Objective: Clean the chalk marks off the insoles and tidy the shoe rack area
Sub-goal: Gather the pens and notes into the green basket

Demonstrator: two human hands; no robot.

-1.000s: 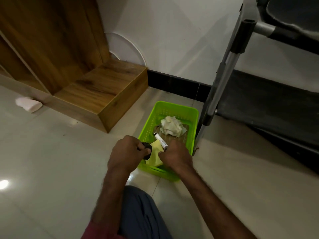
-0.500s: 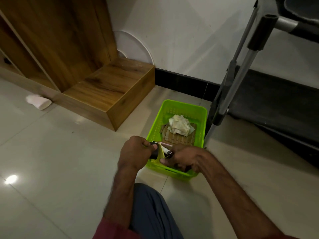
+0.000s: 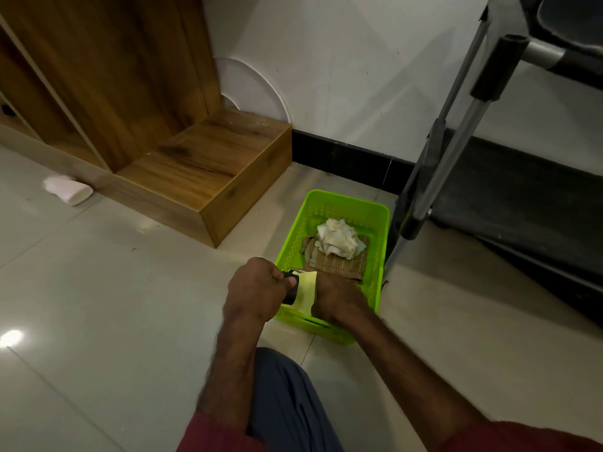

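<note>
A lime-green plastic basket (image 3: 346,203) sits on the floor by the wall. Inside lie a crumpled white tissue (image 3: 339,238) on brown ribbed insoles (image 3: 336,265). My left hand (image 3: 254,291) grips a small black object (image 3: 289,293) over the basket's near-left edge. My right hand (image 3: 337,298) is curled inside the basket's near end, against a pale yellow cloth (image 3: 306,293); what its fingers hold is hidden. The marker seen earlier is out of sight.
The wooden shoe rack (image 3: 202,164) stands at the left with a low step. A white object (image 3: 68,190) lies on the tiled floor beside it. A treadmill (image 3: 509,203) with a metal upright stands close to the basket's right side.
My right hand has sunk lower into the basket's near end, and the white marker it held above the yellow cloth is no longer visible. The left hand stays on the black object.
</note>
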